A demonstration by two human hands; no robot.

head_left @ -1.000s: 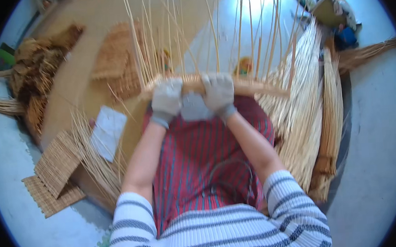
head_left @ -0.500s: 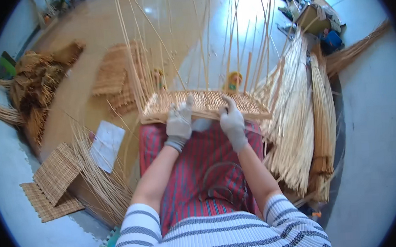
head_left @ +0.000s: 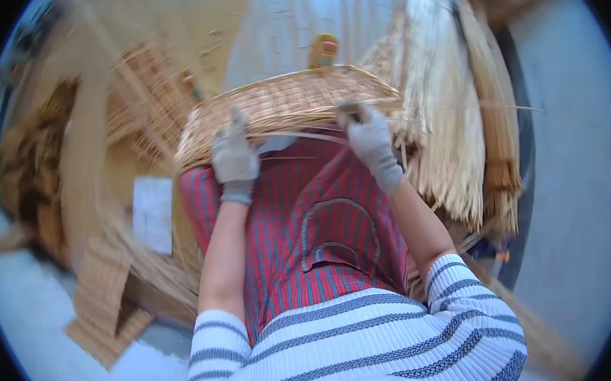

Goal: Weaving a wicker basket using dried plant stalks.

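A woven wicker tray (head_left: 288, 101) with a low rim lies across my lap, over a red striped cloth (head_left: 267, 250). My gloved left hand (head_left: 236, 156) grips its near edge left of the middle, one finger pointing up over the weave. My gloved right hand (head_left: 368, 133) holds the near edge toward the right end, its fingertips blurred and curled at the rim. Thin loose strands run below the edge between my hands. The tray's long upright canes are smeared by motion.
Pale reed bundles (head_left: 443, 131) lie at the right. At the left are a dark fibrous heap (head_left: 35, 167), woven mats (head_left: 101, 290) and a white sheet (head_left: 152, 214). Another woven piece (head_left: 150, 95) lies beyond the tray, near small yellow objects (head_left: 324, 47).
The tray has tipped from nearly edge-on to show its woven face and has swung, its right end higher in view. My hands moved with it, and the view has shifted.
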